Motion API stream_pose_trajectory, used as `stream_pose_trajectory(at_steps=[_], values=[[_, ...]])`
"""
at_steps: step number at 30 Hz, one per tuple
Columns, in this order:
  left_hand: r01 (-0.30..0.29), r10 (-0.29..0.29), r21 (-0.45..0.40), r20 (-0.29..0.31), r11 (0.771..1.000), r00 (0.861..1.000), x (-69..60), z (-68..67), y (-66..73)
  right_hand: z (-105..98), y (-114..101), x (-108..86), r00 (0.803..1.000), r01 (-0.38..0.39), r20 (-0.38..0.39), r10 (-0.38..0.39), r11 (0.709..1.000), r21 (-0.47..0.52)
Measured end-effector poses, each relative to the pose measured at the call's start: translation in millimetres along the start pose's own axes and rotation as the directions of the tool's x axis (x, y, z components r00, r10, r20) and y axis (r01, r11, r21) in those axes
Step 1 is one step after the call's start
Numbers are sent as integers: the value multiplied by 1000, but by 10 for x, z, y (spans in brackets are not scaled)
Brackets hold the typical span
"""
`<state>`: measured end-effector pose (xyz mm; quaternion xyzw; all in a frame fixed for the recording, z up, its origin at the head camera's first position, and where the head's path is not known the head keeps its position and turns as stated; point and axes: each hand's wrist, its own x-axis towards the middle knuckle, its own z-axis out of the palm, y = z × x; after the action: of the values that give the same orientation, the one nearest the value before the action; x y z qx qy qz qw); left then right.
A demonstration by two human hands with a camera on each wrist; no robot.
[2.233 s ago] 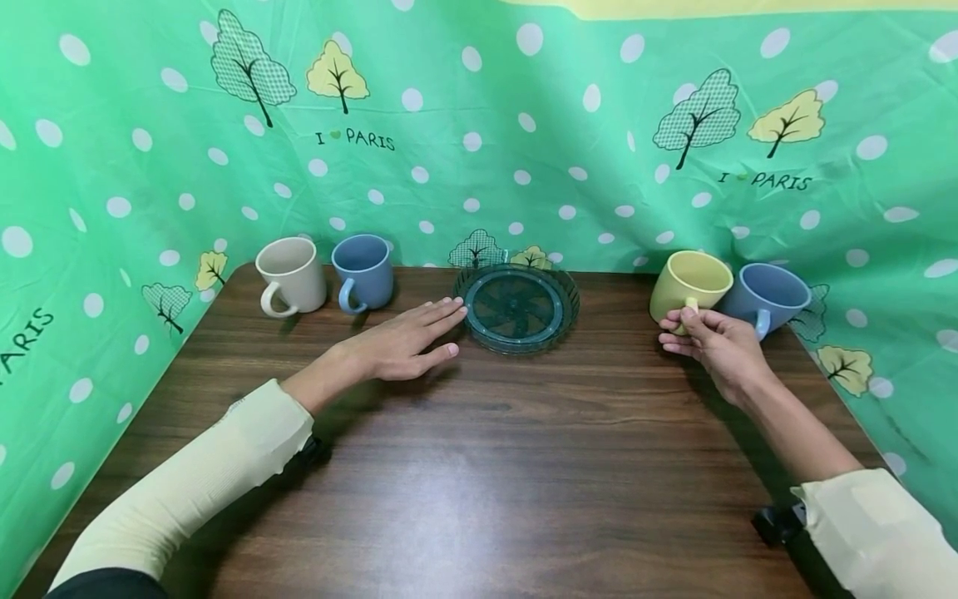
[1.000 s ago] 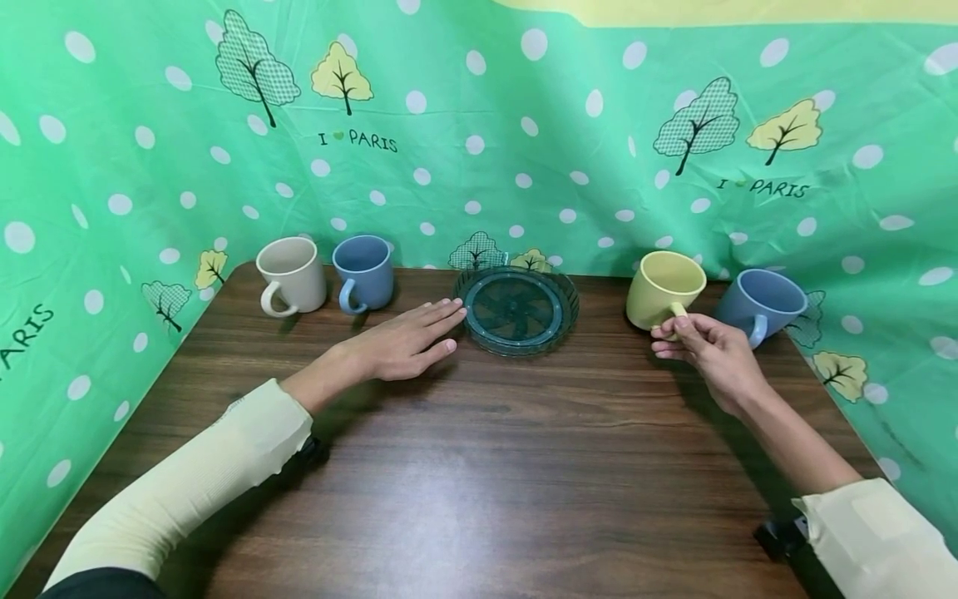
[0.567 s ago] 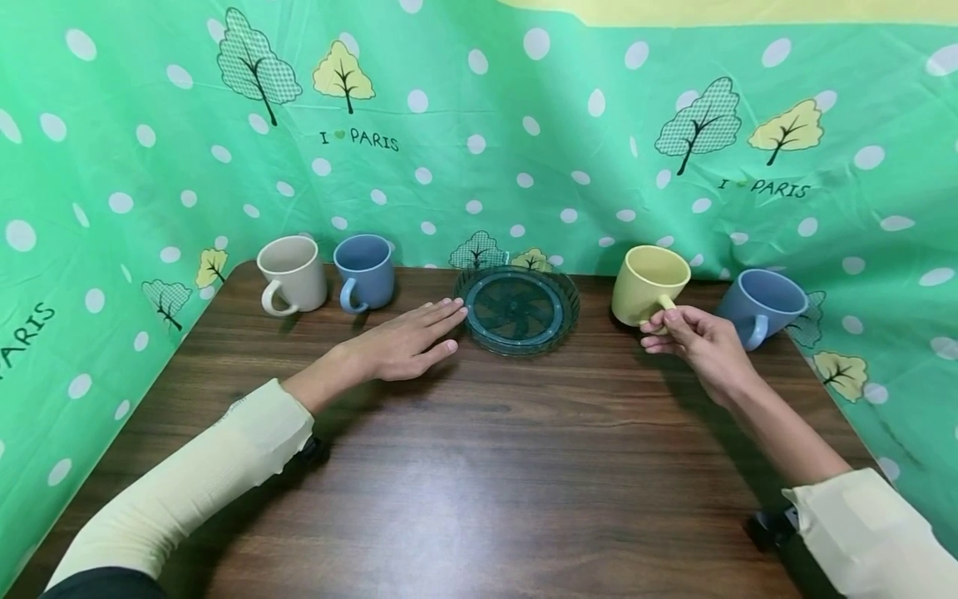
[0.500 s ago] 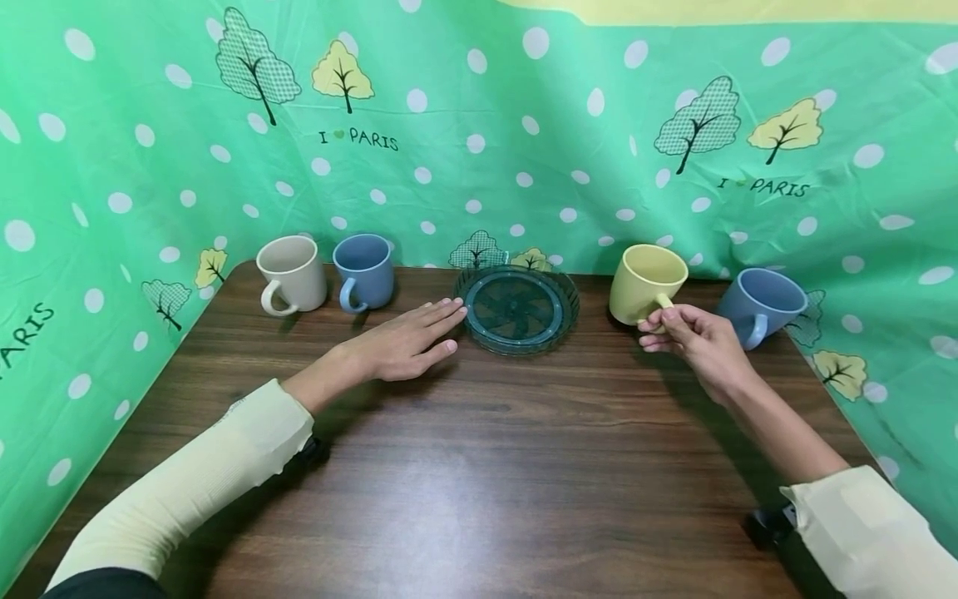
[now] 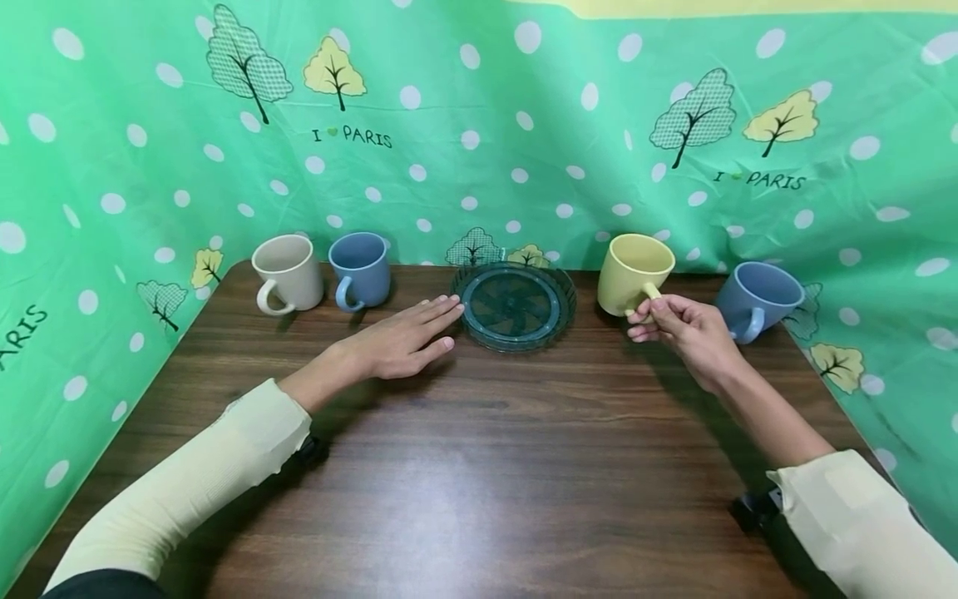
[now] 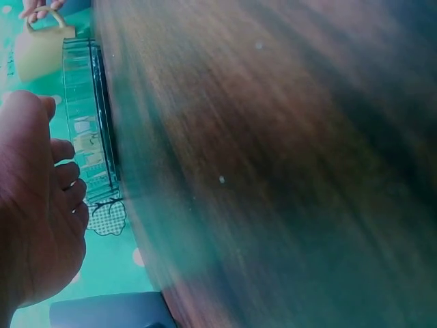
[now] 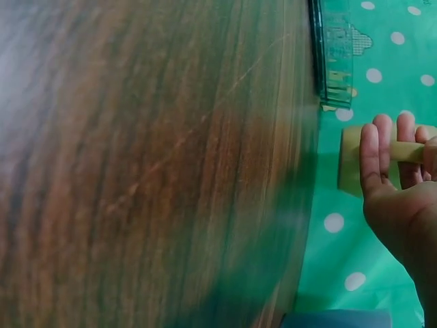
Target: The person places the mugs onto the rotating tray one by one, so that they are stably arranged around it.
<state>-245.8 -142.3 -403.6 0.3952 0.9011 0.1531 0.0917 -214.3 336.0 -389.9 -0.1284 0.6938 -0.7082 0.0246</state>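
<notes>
With thumb and fingers my right hand pinches the handle of a yellow mug, held upright. In the right wrist view a gap shows between the mug's base and the tabletop, so it hangs a little above it. My left hand is stretched out palm down, fingertips at the left rim of a round, see-through dark green dish; whether they touch it I cannot tell. The left wrist view shows the ribbed side wall of the dish beyond the fingers.
On the left of the brown wooden table stand a white mug and a blue mug. Another blue mug stands right of my right hand. A green dotted cloth hangs behind the table.
My right hand has carried the yellow mug leftward, away from the right blue mug and nearer the dish, rising slightly. The left hand has stayed in place.
</notes>
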Motion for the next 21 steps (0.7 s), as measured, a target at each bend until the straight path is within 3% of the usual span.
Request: stream_pose_trajectory(at_steps=[21], values=[[9, -9, -8, 8, 1000, 1000, -2, -3, 4, 152, -63, 97, 998, 44, 41, -44, 999, -4]])
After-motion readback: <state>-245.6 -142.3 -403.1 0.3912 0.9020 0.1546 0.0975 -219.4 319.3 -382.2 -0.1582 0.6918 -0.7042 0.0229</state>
